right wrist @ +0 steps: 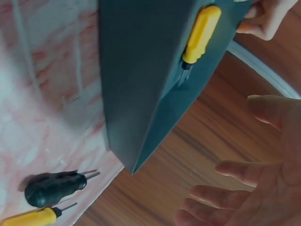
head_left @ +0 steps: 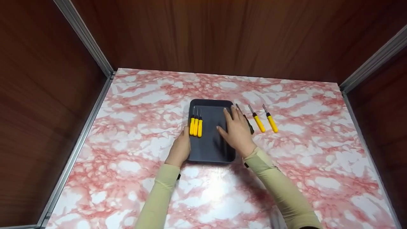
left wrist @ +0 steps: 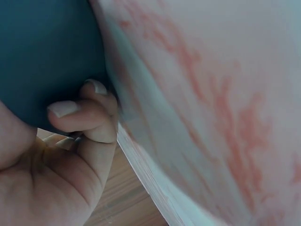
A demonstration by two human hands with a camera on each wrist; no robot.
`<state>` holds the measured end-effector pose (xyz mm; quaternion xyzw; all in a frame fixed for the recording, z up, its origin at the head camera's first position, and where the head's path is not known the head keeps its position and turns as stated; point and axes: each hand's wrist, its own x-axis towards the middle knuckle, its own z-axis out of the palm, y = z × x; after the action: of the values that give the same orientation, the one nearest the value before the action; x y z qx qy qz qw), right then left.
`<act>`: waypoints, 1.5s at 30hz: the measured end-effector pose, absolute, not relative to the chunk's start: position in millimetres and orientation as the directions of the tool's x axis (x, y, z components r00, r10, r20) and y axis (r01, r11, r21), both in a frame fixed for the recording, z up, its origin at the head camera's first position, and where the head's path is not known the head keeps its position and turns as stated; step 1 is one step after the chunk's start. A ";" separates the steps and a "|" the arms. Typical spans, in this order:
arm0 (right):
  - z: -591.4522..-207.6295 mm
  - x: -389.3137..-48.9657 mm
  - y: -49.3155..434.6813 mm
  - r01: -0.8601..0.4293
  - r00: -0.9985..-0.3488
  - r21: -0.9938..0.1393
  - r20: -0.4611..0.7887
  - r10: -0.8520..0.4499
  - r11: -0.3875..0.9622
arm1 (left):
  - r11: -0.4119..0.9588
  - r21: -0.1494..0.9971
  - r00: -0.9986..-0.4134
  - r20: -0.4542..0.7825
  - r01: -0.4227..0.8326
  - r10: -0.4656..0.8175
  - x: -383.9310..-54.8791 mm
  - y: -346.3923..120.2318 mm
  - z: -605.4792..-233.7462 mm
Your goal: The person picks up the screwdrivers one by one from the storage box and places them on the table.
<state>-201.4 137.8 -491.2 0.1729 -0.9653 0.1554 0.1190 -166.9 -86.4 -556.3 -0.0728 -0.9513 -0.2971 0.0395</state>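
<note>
A dark grey rectangular tray (head_left: 211, 149) lies in the middle of the table in the head view. My left hand (head_left: 179, 148) grips its left rim, fingers curled at the edge in the left wrist view. Three yellow-handled screwdrivers (head_left: 195, 126) lie side by side in the tray along its left wall. Over the tray's right side is my right hand (head_left: 237, 132), fingers spread and holding nothing. Just right of that hand lies a black-handled screwdriver (head_left: 250, 126), partly hidden by it in the head view.
Two more yellow-handled screwdrivers, one nearer the tray (head_left: 259, 124) and one farther right (head_left: 272, 124), lie on the red-and-white marbled table (head_left: 127, 187). Brown wood-look panels (head_left: 222, 38) with metal edge strips enclose the back and both sides.
</note>
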 end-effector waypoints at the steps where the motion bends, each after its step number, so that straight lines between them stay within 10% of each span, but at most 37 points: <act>1: -490.7 -202.2 136.3 -0.371 -0.912 -0.260 0.281 -0.297 0.891 | 0.812 0.561 -0.986 0.117 0.161 0.115 -167.0 -86.5 -556.2; 45: -499.3 -223.6 75.7 -0.420 -0.886 -0.195 0.302 -0.353 0.887 | 0.820 0.540 -0.980 0.159 0.191 0.123 -165.3 -86.8 -554.9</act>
<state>-223.6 75.7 -499.3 0.2006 -0.9625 0.1285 0.1301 -165.3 -86.8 -554.9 -0.0823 -0.9521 -0.2887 0.0585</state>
